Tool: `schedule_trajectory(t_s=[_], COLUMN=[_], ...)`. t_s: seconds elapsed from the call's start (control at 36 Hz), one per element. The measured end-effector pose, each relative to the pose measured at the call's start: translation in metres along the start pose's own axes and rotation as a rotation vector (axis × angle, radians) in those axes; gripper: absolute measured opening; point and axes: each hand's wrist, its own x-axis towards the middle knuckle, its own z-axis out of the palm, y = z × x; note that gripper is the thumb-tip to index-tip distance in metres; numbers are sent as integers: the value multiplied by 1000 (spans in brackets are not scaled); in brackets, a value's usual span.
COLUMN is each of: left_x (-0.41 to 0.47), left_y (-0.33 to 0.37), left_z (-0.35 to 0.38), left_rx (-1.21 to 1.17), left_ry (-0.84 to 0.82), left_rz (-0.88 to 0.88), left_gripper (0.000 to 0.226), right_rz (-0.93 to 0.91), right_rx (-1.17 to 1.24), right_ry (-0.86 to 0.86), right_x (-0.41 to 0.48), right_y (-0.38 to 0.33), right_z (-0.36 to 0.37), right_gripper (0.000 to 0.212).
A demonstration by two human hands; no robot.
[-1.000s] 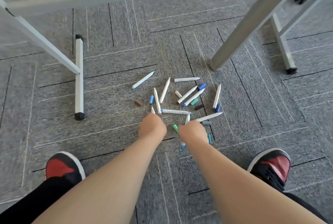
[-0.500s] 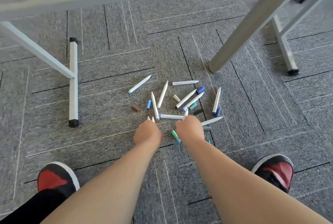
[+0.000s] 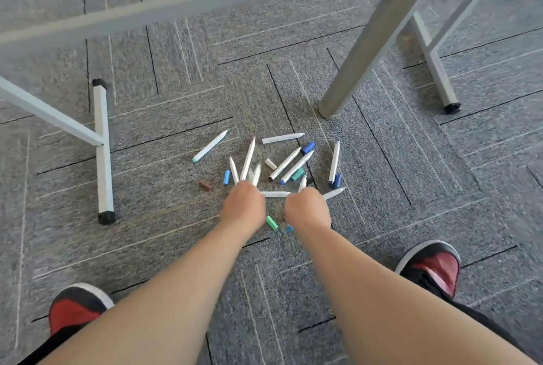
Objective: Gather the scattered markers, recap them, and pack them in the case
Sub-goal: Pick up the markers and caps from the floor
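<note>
- Left hand (image 3: 242,206) curled round blurred marker (image 3: 256,173), right hand (image 3: 307,208) round upright marker (image 3: 302,181), both nearer than table leg (image 3: 367,50).
- Likely light, stiff, slick: pinch mid-barrel, clear of tips.

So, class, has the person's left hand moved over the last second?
Yes. The left hand has moved forward, away from the person, nearer the brown cap lying still on the carpet, and grips several markers.
</note>
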Motion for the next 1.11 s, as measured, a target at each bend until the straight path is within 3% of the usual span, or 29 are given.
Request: schedule_trajectory(t_s=[0.31,0.56,0.75,1.0,1.11], left_x=[7,17,29,34,26], left_y=[27,28,29,28,26], left_z=[-4,1,12,16,8], left_rx=[179,381,507,486,342], left_ry=[-85,23,-29,-46,-68], left_rz=[221,391,437,515,515], left_gripper=[37,13,11,4,19], right_rz=[52,107,247,258,245], right_rx=[165,46,-30,-5,25], right_ry=[77,97,165,123,119], right_x=[11,29,57,68,59], right_y=[9,21,29,26,20], right_z=[-32,-34,-23,-25,-21], right_gripper=[27,7,26,14,25])
